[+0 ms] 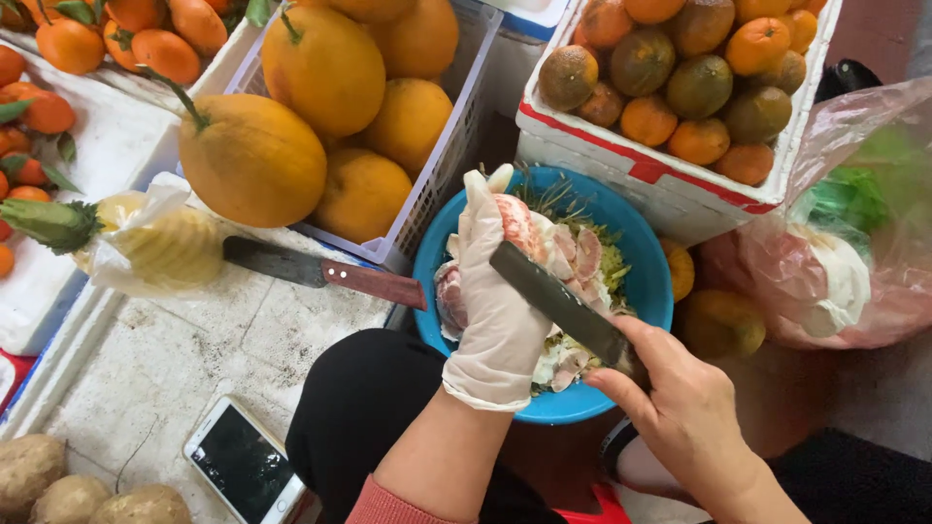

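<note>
You are holding the peeled fruit [513, 225] in your gloved left hand [497, 301], closed around it over the blue bowl [649, 277] at the frame's centre. Your right hand [684, 403] is gripping the knife [558, 301], whose blade is lying across the glove just below the fruit. I think a slip on the wet flesh could be cutting the glove.
</note>
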